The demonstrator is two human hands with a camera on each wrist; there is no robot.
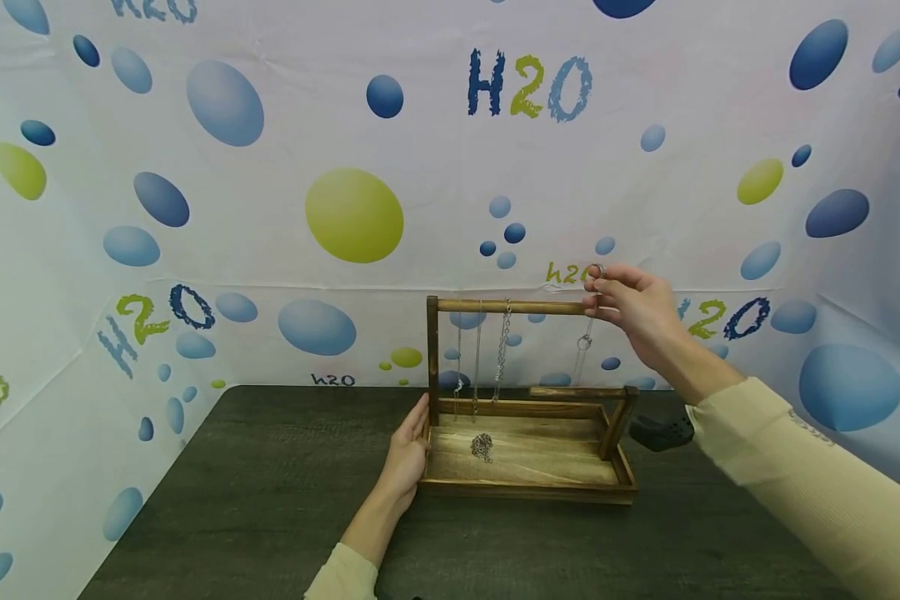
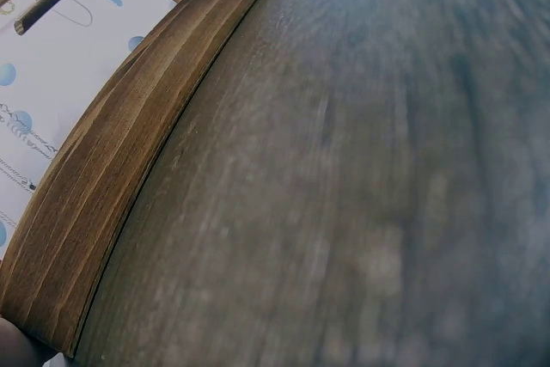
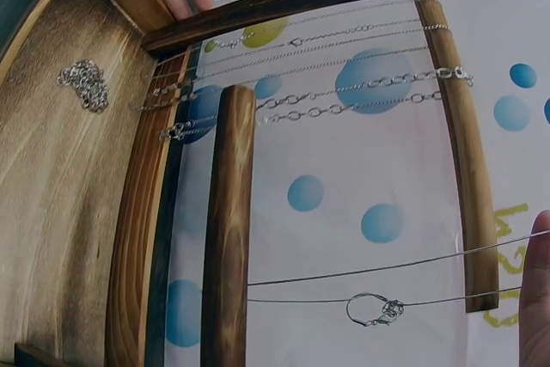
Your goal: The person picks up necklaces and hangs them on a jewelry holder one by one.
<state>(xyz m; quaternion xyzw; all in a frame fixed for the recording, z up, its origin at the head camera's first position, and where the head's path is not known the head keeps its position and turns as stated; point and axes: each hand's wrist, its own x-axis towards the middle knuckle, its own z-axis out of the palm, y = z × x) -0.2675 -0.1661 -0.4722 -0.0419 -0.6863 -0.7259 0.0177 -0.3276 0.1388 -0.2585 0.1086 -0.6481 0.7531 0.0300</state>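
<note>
My right hand [image 1: 633,312] pinches a thin silver necklace [image 1: 585,342] at the free right end of a wooden stand's upper bar [image 1: 532,307]. The necklace hangs down with a ring-shaped pendant [image 3: 369,308] on it. A silver ring-like piece [image 1: 598,271] shows at the fingertips; I cannot tell whether it is worn. My left hand [image 1: 405,454] rests with fairly straight fingers against the left side of the wooden tray base [image 1: 525,490]. Several silver chains [image 1: 502,350] hang from the upper bar. A bunched chain [image 1: 482,447] lies in the tray.
A shorter, lower wooden bar [image 1: 577,392] on its own post [image 1: 618,425] stands at the tray's right. Behind that post a dark object [image 1: 662,433] lies on the dark table [image 1: 285,500]. A printed cloth [image 1: 450,150] hangs behind the table.
</note>
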